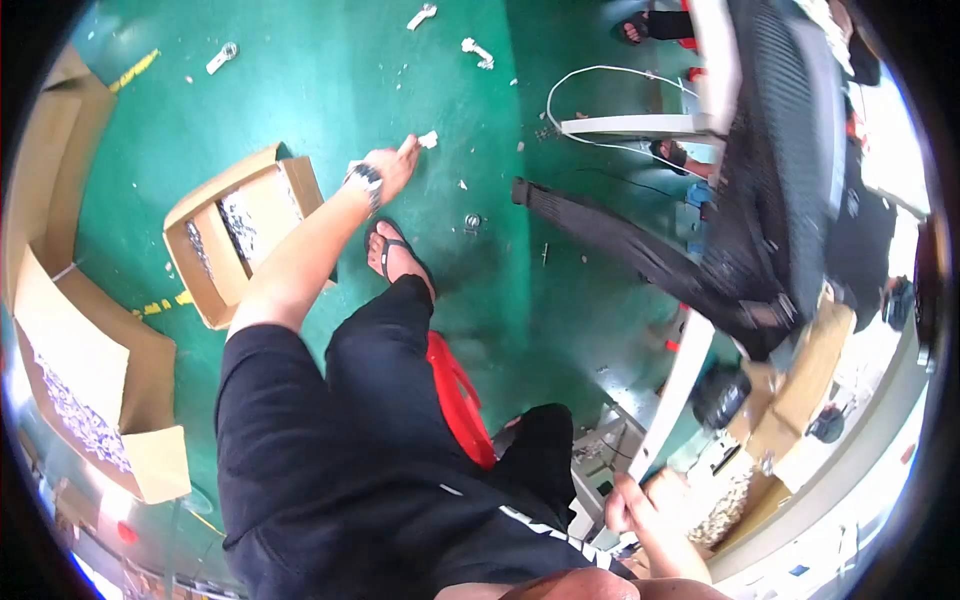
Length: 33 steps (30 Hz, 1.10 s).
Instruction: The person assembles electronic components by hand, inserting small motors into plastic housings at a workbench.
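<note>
White, a small upper-centre piece (429, 140) is just right of our left hand (391, 171); whether fingers (411, 143) grasp it, we can't tell.

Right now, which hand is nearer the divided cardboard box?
Left. The left hand is just right of the box; the right hand is far off, by the white bar.

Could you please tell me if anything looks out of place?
Yes: several small pale pieces lie scattered on the green floor, as if dropped, outside the cardboard boxes. The left hand is at a white one.
</note>
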{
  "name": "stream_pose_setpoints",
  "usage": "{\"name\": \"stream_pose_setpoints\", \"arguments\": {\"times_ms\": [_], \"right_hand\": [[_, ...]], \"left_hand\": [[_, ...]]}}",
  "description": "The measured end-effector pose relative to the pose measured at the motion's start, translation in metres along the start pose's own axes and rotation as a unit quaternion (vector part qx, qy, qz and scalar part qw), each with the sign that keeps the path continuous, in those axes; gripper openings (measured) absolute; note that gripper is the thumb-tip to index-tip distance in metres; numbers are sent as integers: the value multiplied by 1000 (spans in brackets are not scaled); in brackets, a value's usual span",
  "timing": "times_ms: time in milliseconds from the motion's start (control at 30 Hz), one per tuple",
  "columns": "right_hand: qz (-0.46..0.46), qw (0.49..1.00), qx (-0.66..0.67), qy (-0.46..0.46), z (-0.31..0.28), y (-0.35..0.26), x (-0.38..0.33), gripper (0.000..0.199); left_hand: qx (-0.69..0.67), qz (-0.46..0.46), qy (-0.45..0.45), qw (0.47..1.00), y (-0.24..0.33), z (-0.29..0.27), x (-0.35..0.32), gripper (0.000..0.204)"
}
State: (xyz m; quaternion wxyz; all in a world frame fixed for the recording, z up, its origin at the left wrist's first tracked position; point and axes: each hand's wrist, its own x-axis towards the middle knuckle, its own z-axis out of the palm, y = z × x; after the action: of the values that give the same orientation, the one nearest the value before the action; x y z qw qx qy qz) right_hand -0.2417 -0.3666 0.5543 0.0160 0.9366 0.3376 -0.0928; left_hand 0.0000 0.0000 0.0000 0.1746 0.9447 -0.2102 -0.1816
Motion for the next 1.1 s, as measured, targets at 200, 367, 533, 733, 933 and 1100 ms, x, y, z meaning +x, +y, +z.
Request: {"name": "stream_pose_setpoints", "arguments": {"times_ms": [200,367,533,733,933,1100], "right_hand": [[5,992,15,125,-6,-10,18,36],[17,983,45,179,-10,-15,13,24],[14,968,70,240,-2,-15,-3,19],[107,809,552,171,-24,-12,-42,31],[165,654,701,230,-66,1,-157,48],[235,617,688,302,-57,36,-250,31]], "left_hand": [[-141,46,282,948,96,-201,-155,35],[-391,9,387,835,170,-302,-223,21],[-688,-39,276,670,274,-367,-282,35],[-761,15,95,642,408,-370,-318,34],[-686,82,-35,722,528,-354,-309,33],[-602,165,-168,763,622,-343,-284,48]]}}
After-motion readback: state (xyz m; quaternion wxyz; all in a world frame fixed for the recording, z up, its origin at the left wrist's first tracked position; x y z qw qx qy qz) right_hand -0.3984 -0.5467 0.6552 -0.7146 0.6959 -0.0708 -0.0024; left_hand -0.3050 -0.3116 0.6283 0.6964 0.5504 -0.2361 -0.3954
